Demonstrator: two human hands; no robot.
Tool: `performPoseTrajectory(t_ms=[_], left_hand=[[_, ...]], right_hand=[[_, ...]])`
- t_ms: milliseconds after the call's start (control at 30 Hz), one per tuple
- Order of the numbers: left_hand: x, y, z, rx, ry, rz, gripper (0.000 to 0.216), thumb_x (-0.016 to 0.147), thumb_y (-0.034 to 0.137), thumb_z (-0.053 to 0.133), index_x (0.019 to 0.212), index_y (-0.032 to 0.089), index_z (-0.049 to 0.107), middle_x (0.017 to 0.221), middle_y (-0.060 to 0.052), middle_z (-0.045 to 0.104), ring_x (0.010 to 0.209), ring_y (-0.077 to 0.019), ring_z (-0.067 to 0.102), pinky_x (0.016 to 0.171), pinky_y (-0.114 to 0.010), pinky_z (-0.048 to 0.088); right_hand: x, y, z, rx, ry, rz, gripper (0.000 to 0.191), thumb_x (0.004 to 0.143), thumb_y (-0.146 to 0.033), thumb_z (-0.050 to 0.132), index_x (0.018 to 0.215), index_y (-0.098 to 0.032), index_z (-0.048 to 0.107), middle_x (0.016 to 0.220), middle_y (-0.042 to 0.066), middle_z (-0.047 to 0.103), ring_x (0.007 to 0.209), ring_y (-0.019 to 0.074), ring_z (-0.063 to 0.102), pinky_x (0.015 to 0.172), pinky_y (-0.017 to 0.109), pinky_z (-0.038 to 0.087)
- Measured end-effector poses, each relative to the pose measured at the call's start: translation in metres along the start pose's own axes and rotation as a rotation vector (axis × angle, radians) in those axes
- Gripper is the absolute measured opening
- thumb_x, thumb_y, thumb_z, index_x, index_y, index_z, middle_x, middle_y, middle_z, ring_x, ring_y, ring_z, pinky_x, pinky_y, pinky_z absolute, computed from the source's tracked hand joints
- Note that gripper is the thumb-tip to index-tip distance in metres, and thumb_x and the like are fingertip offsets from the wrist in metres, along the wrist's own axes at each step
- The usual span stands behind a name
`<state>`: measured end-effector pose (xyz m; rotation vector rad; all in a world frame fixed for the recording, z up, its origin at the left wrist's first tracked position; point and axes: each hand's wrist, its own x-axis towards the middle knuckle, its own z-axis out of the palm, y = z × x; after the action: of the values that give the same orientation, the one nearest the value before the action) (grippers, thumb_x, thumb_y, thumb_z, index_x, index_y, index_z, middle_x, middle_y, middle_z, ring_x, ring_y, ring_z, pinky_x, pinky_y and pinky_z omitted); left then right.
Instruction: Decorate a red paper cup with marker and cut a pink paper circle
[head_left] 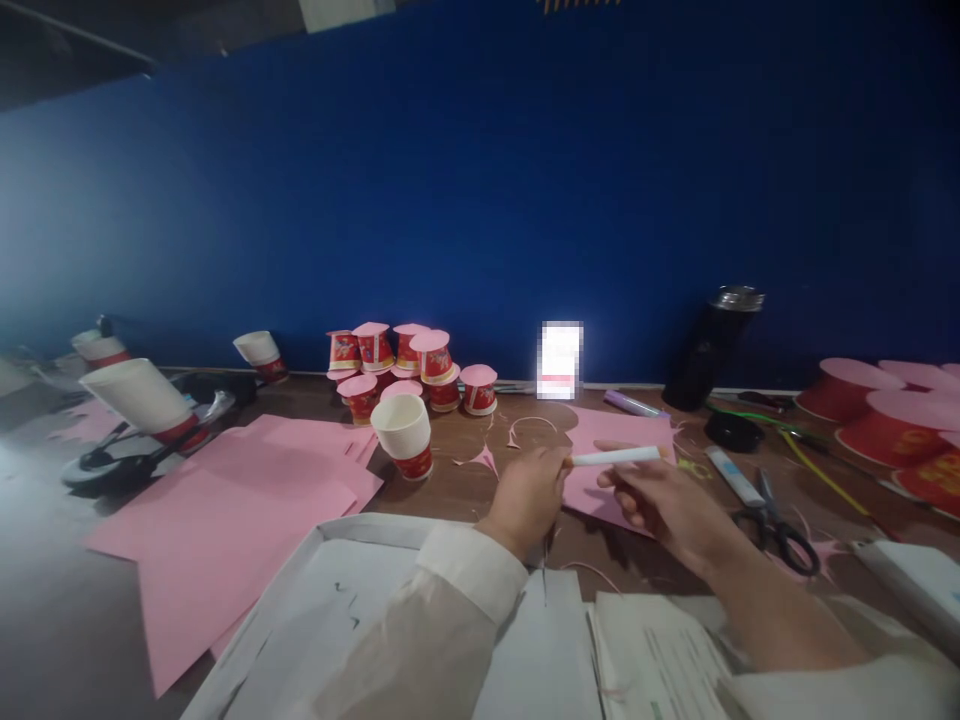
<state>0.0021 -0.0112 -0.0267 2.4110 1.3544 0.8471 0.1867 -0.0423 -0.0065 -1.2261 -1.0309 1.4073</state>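
Note:
Both my hands meet over the brown table near its middle. My left hand [529, 495] and my right hand [660, 505] hold a thin white stick-shaped thing [616, 457], maybe a pen or glue stick, lying level between them. Just under and behind it lies a pink paper piece [600, 435]. A white paper cup with a red base [405, 435] stands upright to the left of my left hand. Both my arms wear pale sleeves.
Large pink sheets [247, 510] cover the left of the table. Several red cups capped with pink discs [409, 365] stand by the blue wall. Scissors [780, 520], a black flask [709, 350], red bowls [892, 425] and white papers [525, 640] lie around.

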Motion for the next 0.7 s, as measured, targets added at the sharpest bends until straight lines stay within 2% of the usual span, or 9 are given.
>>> performPoseTrajectory(t_ms=[100,200,267,333,433,500,567,633,700], left_hand=[[0.0,0.006,-0.005,0.042,-0.108,0.001,0.026,0.101,0.025,0.044,0.108,0.016,0.068,0.106,-0.009,0.074,0.098,-0.0217,0.068,0.088,-0.034,0.054],[0.0,0.014,-0.006,0.093,-0.186,-0.008,0.037,0.104,0.039,0.039,0.103,0.016,0.068,0.105,-0.011,0.074,0.095,-0.0231,0.07,0.084,-0.034,0.054],[0.001,0.02,-0.003,0.144,-0.217,-0.037,0.048,0.104,0.048,0.031,0.103,0.017,0.068,0.1,-0.012,0.074,0.091,-0.0245,0.071,0.079,-0.035,0.054],[0.002,0.025,0.0,0.184,-0.226,-0.035,0.053,0.104,0.049,0.026,0.104,0.017,0.068,0.095,-0.013,0.073,0.088,-0.0247,0.072,0.075,-0.034,0.054],[0.002,0.03,0.006,0.207,-0.217,0.024,0.049,0.105,0.042,0.024,0.107,0.019,0.067,0.095,-0.012,0.073,0.084,-0.023,0.072,0.071,-0.032,0.053],[0.001,0.03,0.008,0.22,-0.232,0.067,0.044,0.105,0.039,0.026,0.106,0.02,0.066,0.095,-0.011,0.072,0.081,-0.0221,0.071,0.069,-0.032,0.053],[-0.001,0.027,0.006,0.232,-0.288,0.117,0.035,0.103,0.036,0.035,0.104,0.02,0.066,0.095,-0.01,0.072,0.081,-0.0221,0.071,0.069,-0.031,0.053],[-0.002,0.021,0.001,0.226,-0.287,0.04,0.03,0.102,0.034,0.039,0.103,0.02,0.066,0.096,-0.009,0.072,0.084,-0.0227,0.071,0.07,-0.032,0.053],[0.0,0.014,-0.005,0.185,-0.177,-0.174,0.032,0.103,0.034,0.037,0.107,0.019,0.065,0.099,-0.01,0.073,0.089,-0.0234,0.072,0.074,-0.033,0.054]], right_hand=[[0.002,0.006,0.003,-0.273,0.0,-0.088,0.031,0.077,-0.05,0.075,0.088,-0.021,0.072,0.061,0.0,0.062,0.051,0.0117,0.048,0.046,0.025,0.039],[0.004,0.014,0.008,-0.386,0.094,-0.148,0.045,0.079,-0.063,0.069,0.073,-0.019,0.069,0.05,-0.001,0.053,0.047,0.012,0.047,0.045,0.026,0.037],[0.006,0.018,0.012,-0.267,0.159,-0.156,0.051,0.077,-0.068,0.069,0.082,-0.018,0.07,0.052,-0.003,0.052,0.044,0.01,0.043,0.041,0.025,0.032],[0.007,0.02,0.016,-0.124,0.196,-0.144,0.055,0.073,-0.069,0.073,0.088,-0.016,0.07,0.053,-0.005,0.048,0.042,0.0076,0.038,0.038,0.023,0.025],[0.01,0.014,0.014,-0.002,0.222,-0.099,0.052,0.067,-0.064,0.08,0.082,-0.016,0.068,0.052,-0.006,0.046,0.041,0.0053,0.034,0.037,0.021,0.019],[0.012,0.005,0.003,0.066,0.253,-0.098,0.048,0.064,-0.061,0.083,0.076,-0.018,0.065,0.052,-0.006,0.043,0.041,0.005,0.032,0.037,0.02,0.017],[0.017,-0.004,-0.013,0.169,0.367,-0.185,0.048,0.062,-0.061,0.084,0.068,-0.022,0.057,0.048,-0.01,0.033,0.039,0.0045,0.024,0.035,0.021,0.014],[0.023,-0.008,-0.024,0.205,0.416,-0.237,0.052,0.063,-0.061,0.082,0.063,-0.024,0.046,0.05,-0.011,0.026,0.041,0.004,0.018,0.036,0.021,0.014],[0.026,-0.005,-0.024,0.199,0.412,-0.246,0.047,0.066,-0.06,0.081,0.067,-0.023,0.051,0.051,-0.011,0.028,0.041,0.0042,0.02,0.037,0.021,0.015]])
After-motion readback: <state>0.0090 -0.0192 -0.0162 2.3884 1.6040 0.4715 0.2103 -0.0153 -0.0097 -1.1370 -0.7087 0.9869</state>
